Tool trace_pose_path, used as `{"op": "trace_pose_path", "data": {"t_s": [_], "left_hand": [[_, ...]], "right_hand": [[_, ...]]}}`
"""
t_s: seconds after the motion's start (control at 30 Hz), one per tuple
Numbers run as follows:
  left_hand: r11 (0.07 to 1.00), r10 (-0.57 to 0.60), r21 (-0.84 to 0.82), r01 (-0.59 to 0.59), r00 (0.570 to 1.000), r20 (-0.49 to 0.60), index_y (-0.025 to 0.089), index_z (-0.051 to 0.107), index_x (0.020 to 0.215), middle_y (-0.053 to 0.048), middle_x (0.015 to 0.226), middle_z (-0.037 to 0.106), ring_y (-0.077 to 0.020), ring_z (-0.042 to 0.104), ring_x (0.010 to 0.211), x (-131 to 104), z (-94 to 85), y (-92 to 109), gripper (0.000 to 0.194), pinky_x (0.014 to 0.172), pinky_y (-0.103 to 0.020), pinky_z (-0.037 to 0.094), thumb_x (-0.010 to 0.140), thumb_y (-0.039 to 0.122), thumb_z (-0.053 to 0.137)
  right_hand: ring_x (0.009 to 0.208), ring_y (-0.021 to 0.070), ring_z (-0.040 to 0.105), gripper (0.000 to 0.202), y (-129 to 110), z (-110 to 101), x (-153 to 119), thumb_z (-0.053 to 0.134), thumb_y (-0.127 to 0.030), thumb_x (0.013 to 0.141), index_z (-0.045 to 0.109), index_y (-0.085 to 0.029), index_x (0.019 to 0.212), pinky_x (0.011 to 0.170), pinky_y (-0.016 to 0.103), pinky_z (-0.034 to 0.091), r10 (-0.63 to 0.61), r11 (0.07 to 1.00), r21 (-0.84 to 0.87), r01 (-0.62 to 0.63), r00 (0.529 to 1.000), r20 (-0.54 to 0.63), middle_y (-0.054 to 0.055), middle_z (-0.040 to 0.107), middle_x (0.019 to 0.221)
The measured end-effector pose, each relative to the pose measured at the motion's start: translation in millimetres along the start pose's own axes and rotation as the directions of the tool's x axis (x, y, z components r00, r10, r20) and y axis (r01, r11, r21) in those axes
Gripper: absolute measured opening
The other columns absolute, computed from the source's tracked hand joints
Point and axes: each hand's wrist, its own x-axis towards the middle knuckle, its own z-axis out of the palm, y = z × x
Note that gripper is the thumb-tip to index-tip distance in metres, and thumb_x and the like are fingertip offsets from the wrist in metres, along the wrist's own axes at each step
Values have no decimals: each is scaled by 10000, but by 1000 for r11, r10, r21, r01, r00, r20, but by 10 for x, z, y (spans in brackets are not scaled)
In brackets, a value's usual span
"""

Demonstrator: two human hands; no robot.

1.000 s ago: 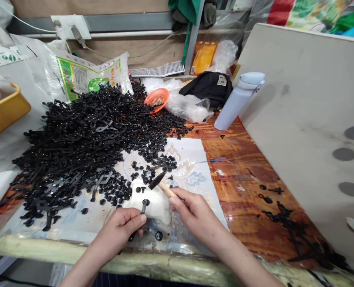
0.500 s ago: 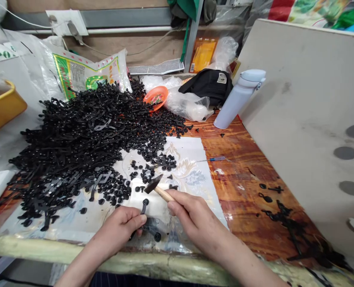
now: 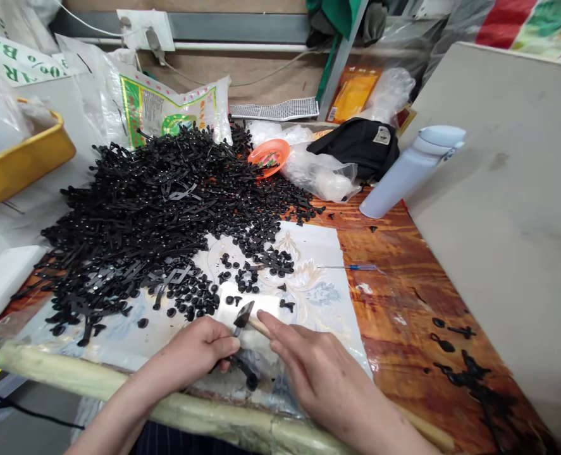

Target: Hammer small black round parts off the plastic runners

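Note:
My right hand (image 3: 314,363) is closed around the wooden handle of a small hammer (image 3: 244,314), with the forefinger stretched along it. The hammer's dark head is down over the end of a black plastic part (image 3: 248,374); whether it touches is hard to tell. My left hand (image 3: 203,346) pinches this part between thumb and fingers, and its round-ended arm sticks out to the right. A white block (image 3: 267,304) lies under the hammer, with a few small black pieces on it. Just beyond my left hand lie loose black round pieces (image 3: 192,297).
A big heap of black parts (image 3: 166,189) covers the left and back. A screwdriver (image 3: 358,267) lies to the right. A pale blue bottle (image 3: 410,170), a black bag (image 3: 358,148) and an orange dish (image 3: 269,157) stand behind. A grey panel (image 3: 508,189) borders the right.
My right hand has brought the hammer down and nearer, onto or just over the part's end. My left hand keeps hold of the part. The whole view has shifted a little.

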Motion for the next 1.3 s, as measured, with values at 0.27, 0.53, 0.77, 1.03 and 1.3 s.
{"op": "trace_pose_path", "data": {"t_s": [0.27, 0.53, 0.77, 1.03, 1.3], "left_hand": [[999, 23, 33, -26, 995, 101, 190, 504, 505, 47, 477, 426, -116, 307, 469, 39, -36, -54, 380, 493, -245, 237, 766, 467, 499], [1000, 4, 17, -7, 988, 153, 195, 500, 496, 53, 465, 387, -111, 265, 454, 37, -54, -14, 382, 483, -251, 197, 747, 484, 506], [999, -47, 6, 47, 985, 166, 192, 520, 481, 71, 416, 323, -98, 186, 414, 22, -101, 50, 391, 450, -270, 120, 739, 486, 516], [993, -93, -62, 105, 982, 165, 185, 525, 486, 62, 418, 376, -81, 182, 399, 4, -106, 72, 387, 424, -263, 84, 706, 501, 566], [969, -67, -220, 113, 976, 206, 155, 564, 576, 16, 530, 541, -68, 268, 420, -33, -149, 21, 380, 388, -218, 123, 701, 512, 604]], "right_hand": [[778, 253, 692, 449, -38, 37, 23, 358, -210, 926, 454, -243, 1363, 691, 404, 557, 45, 998, -41, -45, 999, -2, 104, 719, 945], [938, 245, 670, 461, -1, 89, 5, 326, -224, 942, 397, -249, 1396, 774, 394, 540, 56, 998, 42, -54, 997, -59, 117, 659, 1160], [931, 219, 666, 449, -13, 46, 15, 345, -232, 942, 412, -271, 1384, 767, 348, 535, 53, 995, 90, -43, 993, -105, 93, 674, 1129], [741, 191, 662, 411, 119, 56, 120, 329, -292, 958, 472, -291, 1344, 709, 316, 509, 179, 979, 101, -175, 984, -28, 42, 709, 900], [891, 261, 624, 443, 761, -268, 284, 362, -212, 923, 453, -173, 1355, 728, 335, 457, 482, 719, -320, -617, 774, -410, 143, 609, 1048]]}}
